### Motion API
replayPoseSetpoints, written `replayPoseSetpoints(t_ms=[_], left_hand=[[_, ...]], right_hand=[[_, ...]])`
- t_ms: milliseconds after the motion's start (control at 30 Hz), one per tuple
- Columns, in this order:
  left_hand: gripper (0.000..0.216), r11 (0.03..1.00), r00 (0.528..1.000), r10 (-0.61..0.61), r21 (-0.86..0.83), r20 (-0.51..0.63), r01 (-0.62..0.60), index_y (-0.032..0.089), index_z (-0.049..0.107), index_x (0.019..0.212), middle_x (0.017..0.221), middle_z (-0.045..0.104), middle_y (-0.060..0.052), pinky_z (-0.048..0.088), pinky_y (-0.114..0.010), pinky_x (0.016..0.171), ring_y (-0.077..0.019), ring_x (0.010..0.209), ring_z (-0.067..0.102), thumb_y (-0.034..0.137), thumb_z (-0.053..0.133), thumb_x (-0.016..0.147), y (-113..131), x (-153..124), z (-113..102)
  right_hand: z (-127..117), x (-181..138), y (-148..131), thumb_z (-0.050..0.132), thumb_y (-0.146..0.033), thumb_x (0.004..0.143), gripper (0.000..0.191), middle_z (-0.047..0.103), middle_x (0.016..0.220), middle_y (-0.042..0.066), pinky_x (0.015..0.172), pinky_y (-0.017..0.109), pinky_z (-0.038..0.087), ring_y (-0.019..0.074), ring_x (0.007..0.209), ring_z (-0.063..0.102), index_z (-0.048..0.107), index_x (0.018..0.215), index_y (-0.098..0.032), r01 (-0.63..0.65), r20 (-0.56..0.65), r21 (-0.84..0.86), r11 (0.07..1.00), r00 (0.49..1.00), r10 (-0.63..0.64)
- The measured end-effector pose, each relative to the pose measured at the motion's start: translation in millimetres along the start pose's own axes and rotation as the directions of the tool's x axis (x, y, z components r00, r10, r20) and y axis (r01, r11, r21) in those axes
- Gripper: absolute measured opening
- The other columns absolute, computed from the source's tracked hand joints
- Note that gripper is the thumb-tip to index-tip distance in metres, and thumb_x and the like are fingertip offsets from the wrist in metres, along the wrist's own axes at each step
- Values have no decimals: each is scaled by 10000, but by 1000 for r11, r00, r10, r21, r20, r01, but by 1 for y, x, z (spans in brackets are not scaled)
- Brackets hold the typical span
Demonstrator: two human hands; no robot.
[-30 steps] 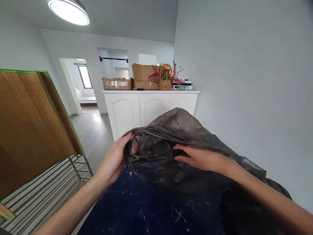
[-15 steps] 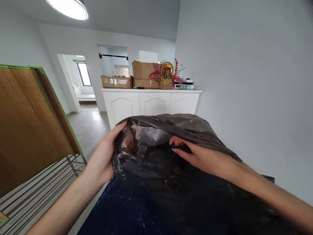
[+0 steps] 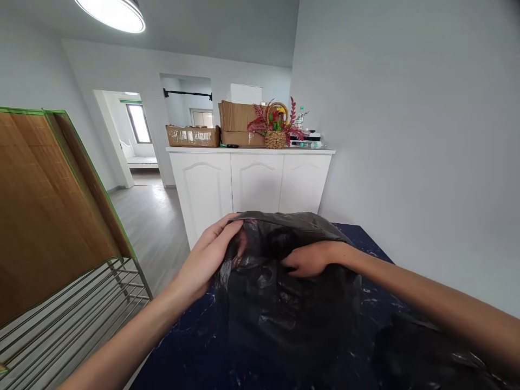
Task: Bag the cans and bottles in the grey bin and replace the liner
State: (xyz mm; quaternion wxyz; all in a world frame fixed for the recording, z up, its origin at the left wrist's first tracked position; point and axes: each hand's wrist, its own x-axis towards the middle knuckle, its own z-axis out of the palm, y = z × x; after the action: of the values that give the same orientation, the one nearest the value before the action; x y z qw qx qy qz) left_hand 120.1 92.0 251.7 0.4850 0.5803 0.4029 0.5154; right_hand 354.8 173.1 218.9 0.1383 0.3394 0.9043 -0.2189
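A thin black plastic bag [image 3: 284, 319] stands over the dark blue marbled table [image 3: 190, 336], its mouth spread toward me. My left hand [image 3: 215, 246] grips the bag's left rim, thumb outside and some fingers showing through the film. Inside the mouth is my right hand [image 3: 311, 259], its fingers curled and their tips hidden in the dark folds. Whether it holds anything there cannot be seen. More black plastic [image 3: 426, 352] lies on the table under my right forearm.
A white cabinet [image 3: 260, 184] stands beyond the table, bearing cardboard boxes [image 3: 193, 136], a wicker flower basket [image 3: 276, 139] and bottles [image 3: 311, 144]. To the left is a metal rack [image 3: 81, 309] with a bamboo mat [image 3: 52, 206]. A wall [image 3: 414, 135] rises on the right.
The bag's mouth has come lower and narrower, showing more of the cabinet and table. My left hand has moved right with the rim. My right hand has sunk lower into the bag, fingers curling.
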Motion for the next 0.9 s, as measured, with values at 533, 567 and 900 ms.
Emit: replayPoseSetpoints(t_ms=[533,567,900], left_hand=[[332,947,993,112,304,-20,-101,228,587,895,599,460,68,283,-215,465,-104,494,381,548,623,974,-31,35,-11],[326,943,994,112,315,-6,-104,227,598,909,599,463,68,281,-216,466,-104,491,381,544,620,978,-33,36,-9],[393,929,997,64,368,-45,-43,219,696,1018,622,561,40,273,-229,476,-108,493,421,598,702,916,-46,58,-15]], right_hand=[[4,-27,-4,526,-541,1038,438,770,1279,101,986,467,575,312,1117,733,757,1258,-240,80,-302,110,991,952,-44],[6,-19,-4,531,-518,1035,420,794,1208,106,943,468,592,316,1055,753,780,1212,-230,63,-213,84,995,976,-44],[-11,-56,10,552,-555,1035,419,815,1177,25,885,339,585,231,1060,762,768,1267,-280,130,-397,307,943,918,3]])
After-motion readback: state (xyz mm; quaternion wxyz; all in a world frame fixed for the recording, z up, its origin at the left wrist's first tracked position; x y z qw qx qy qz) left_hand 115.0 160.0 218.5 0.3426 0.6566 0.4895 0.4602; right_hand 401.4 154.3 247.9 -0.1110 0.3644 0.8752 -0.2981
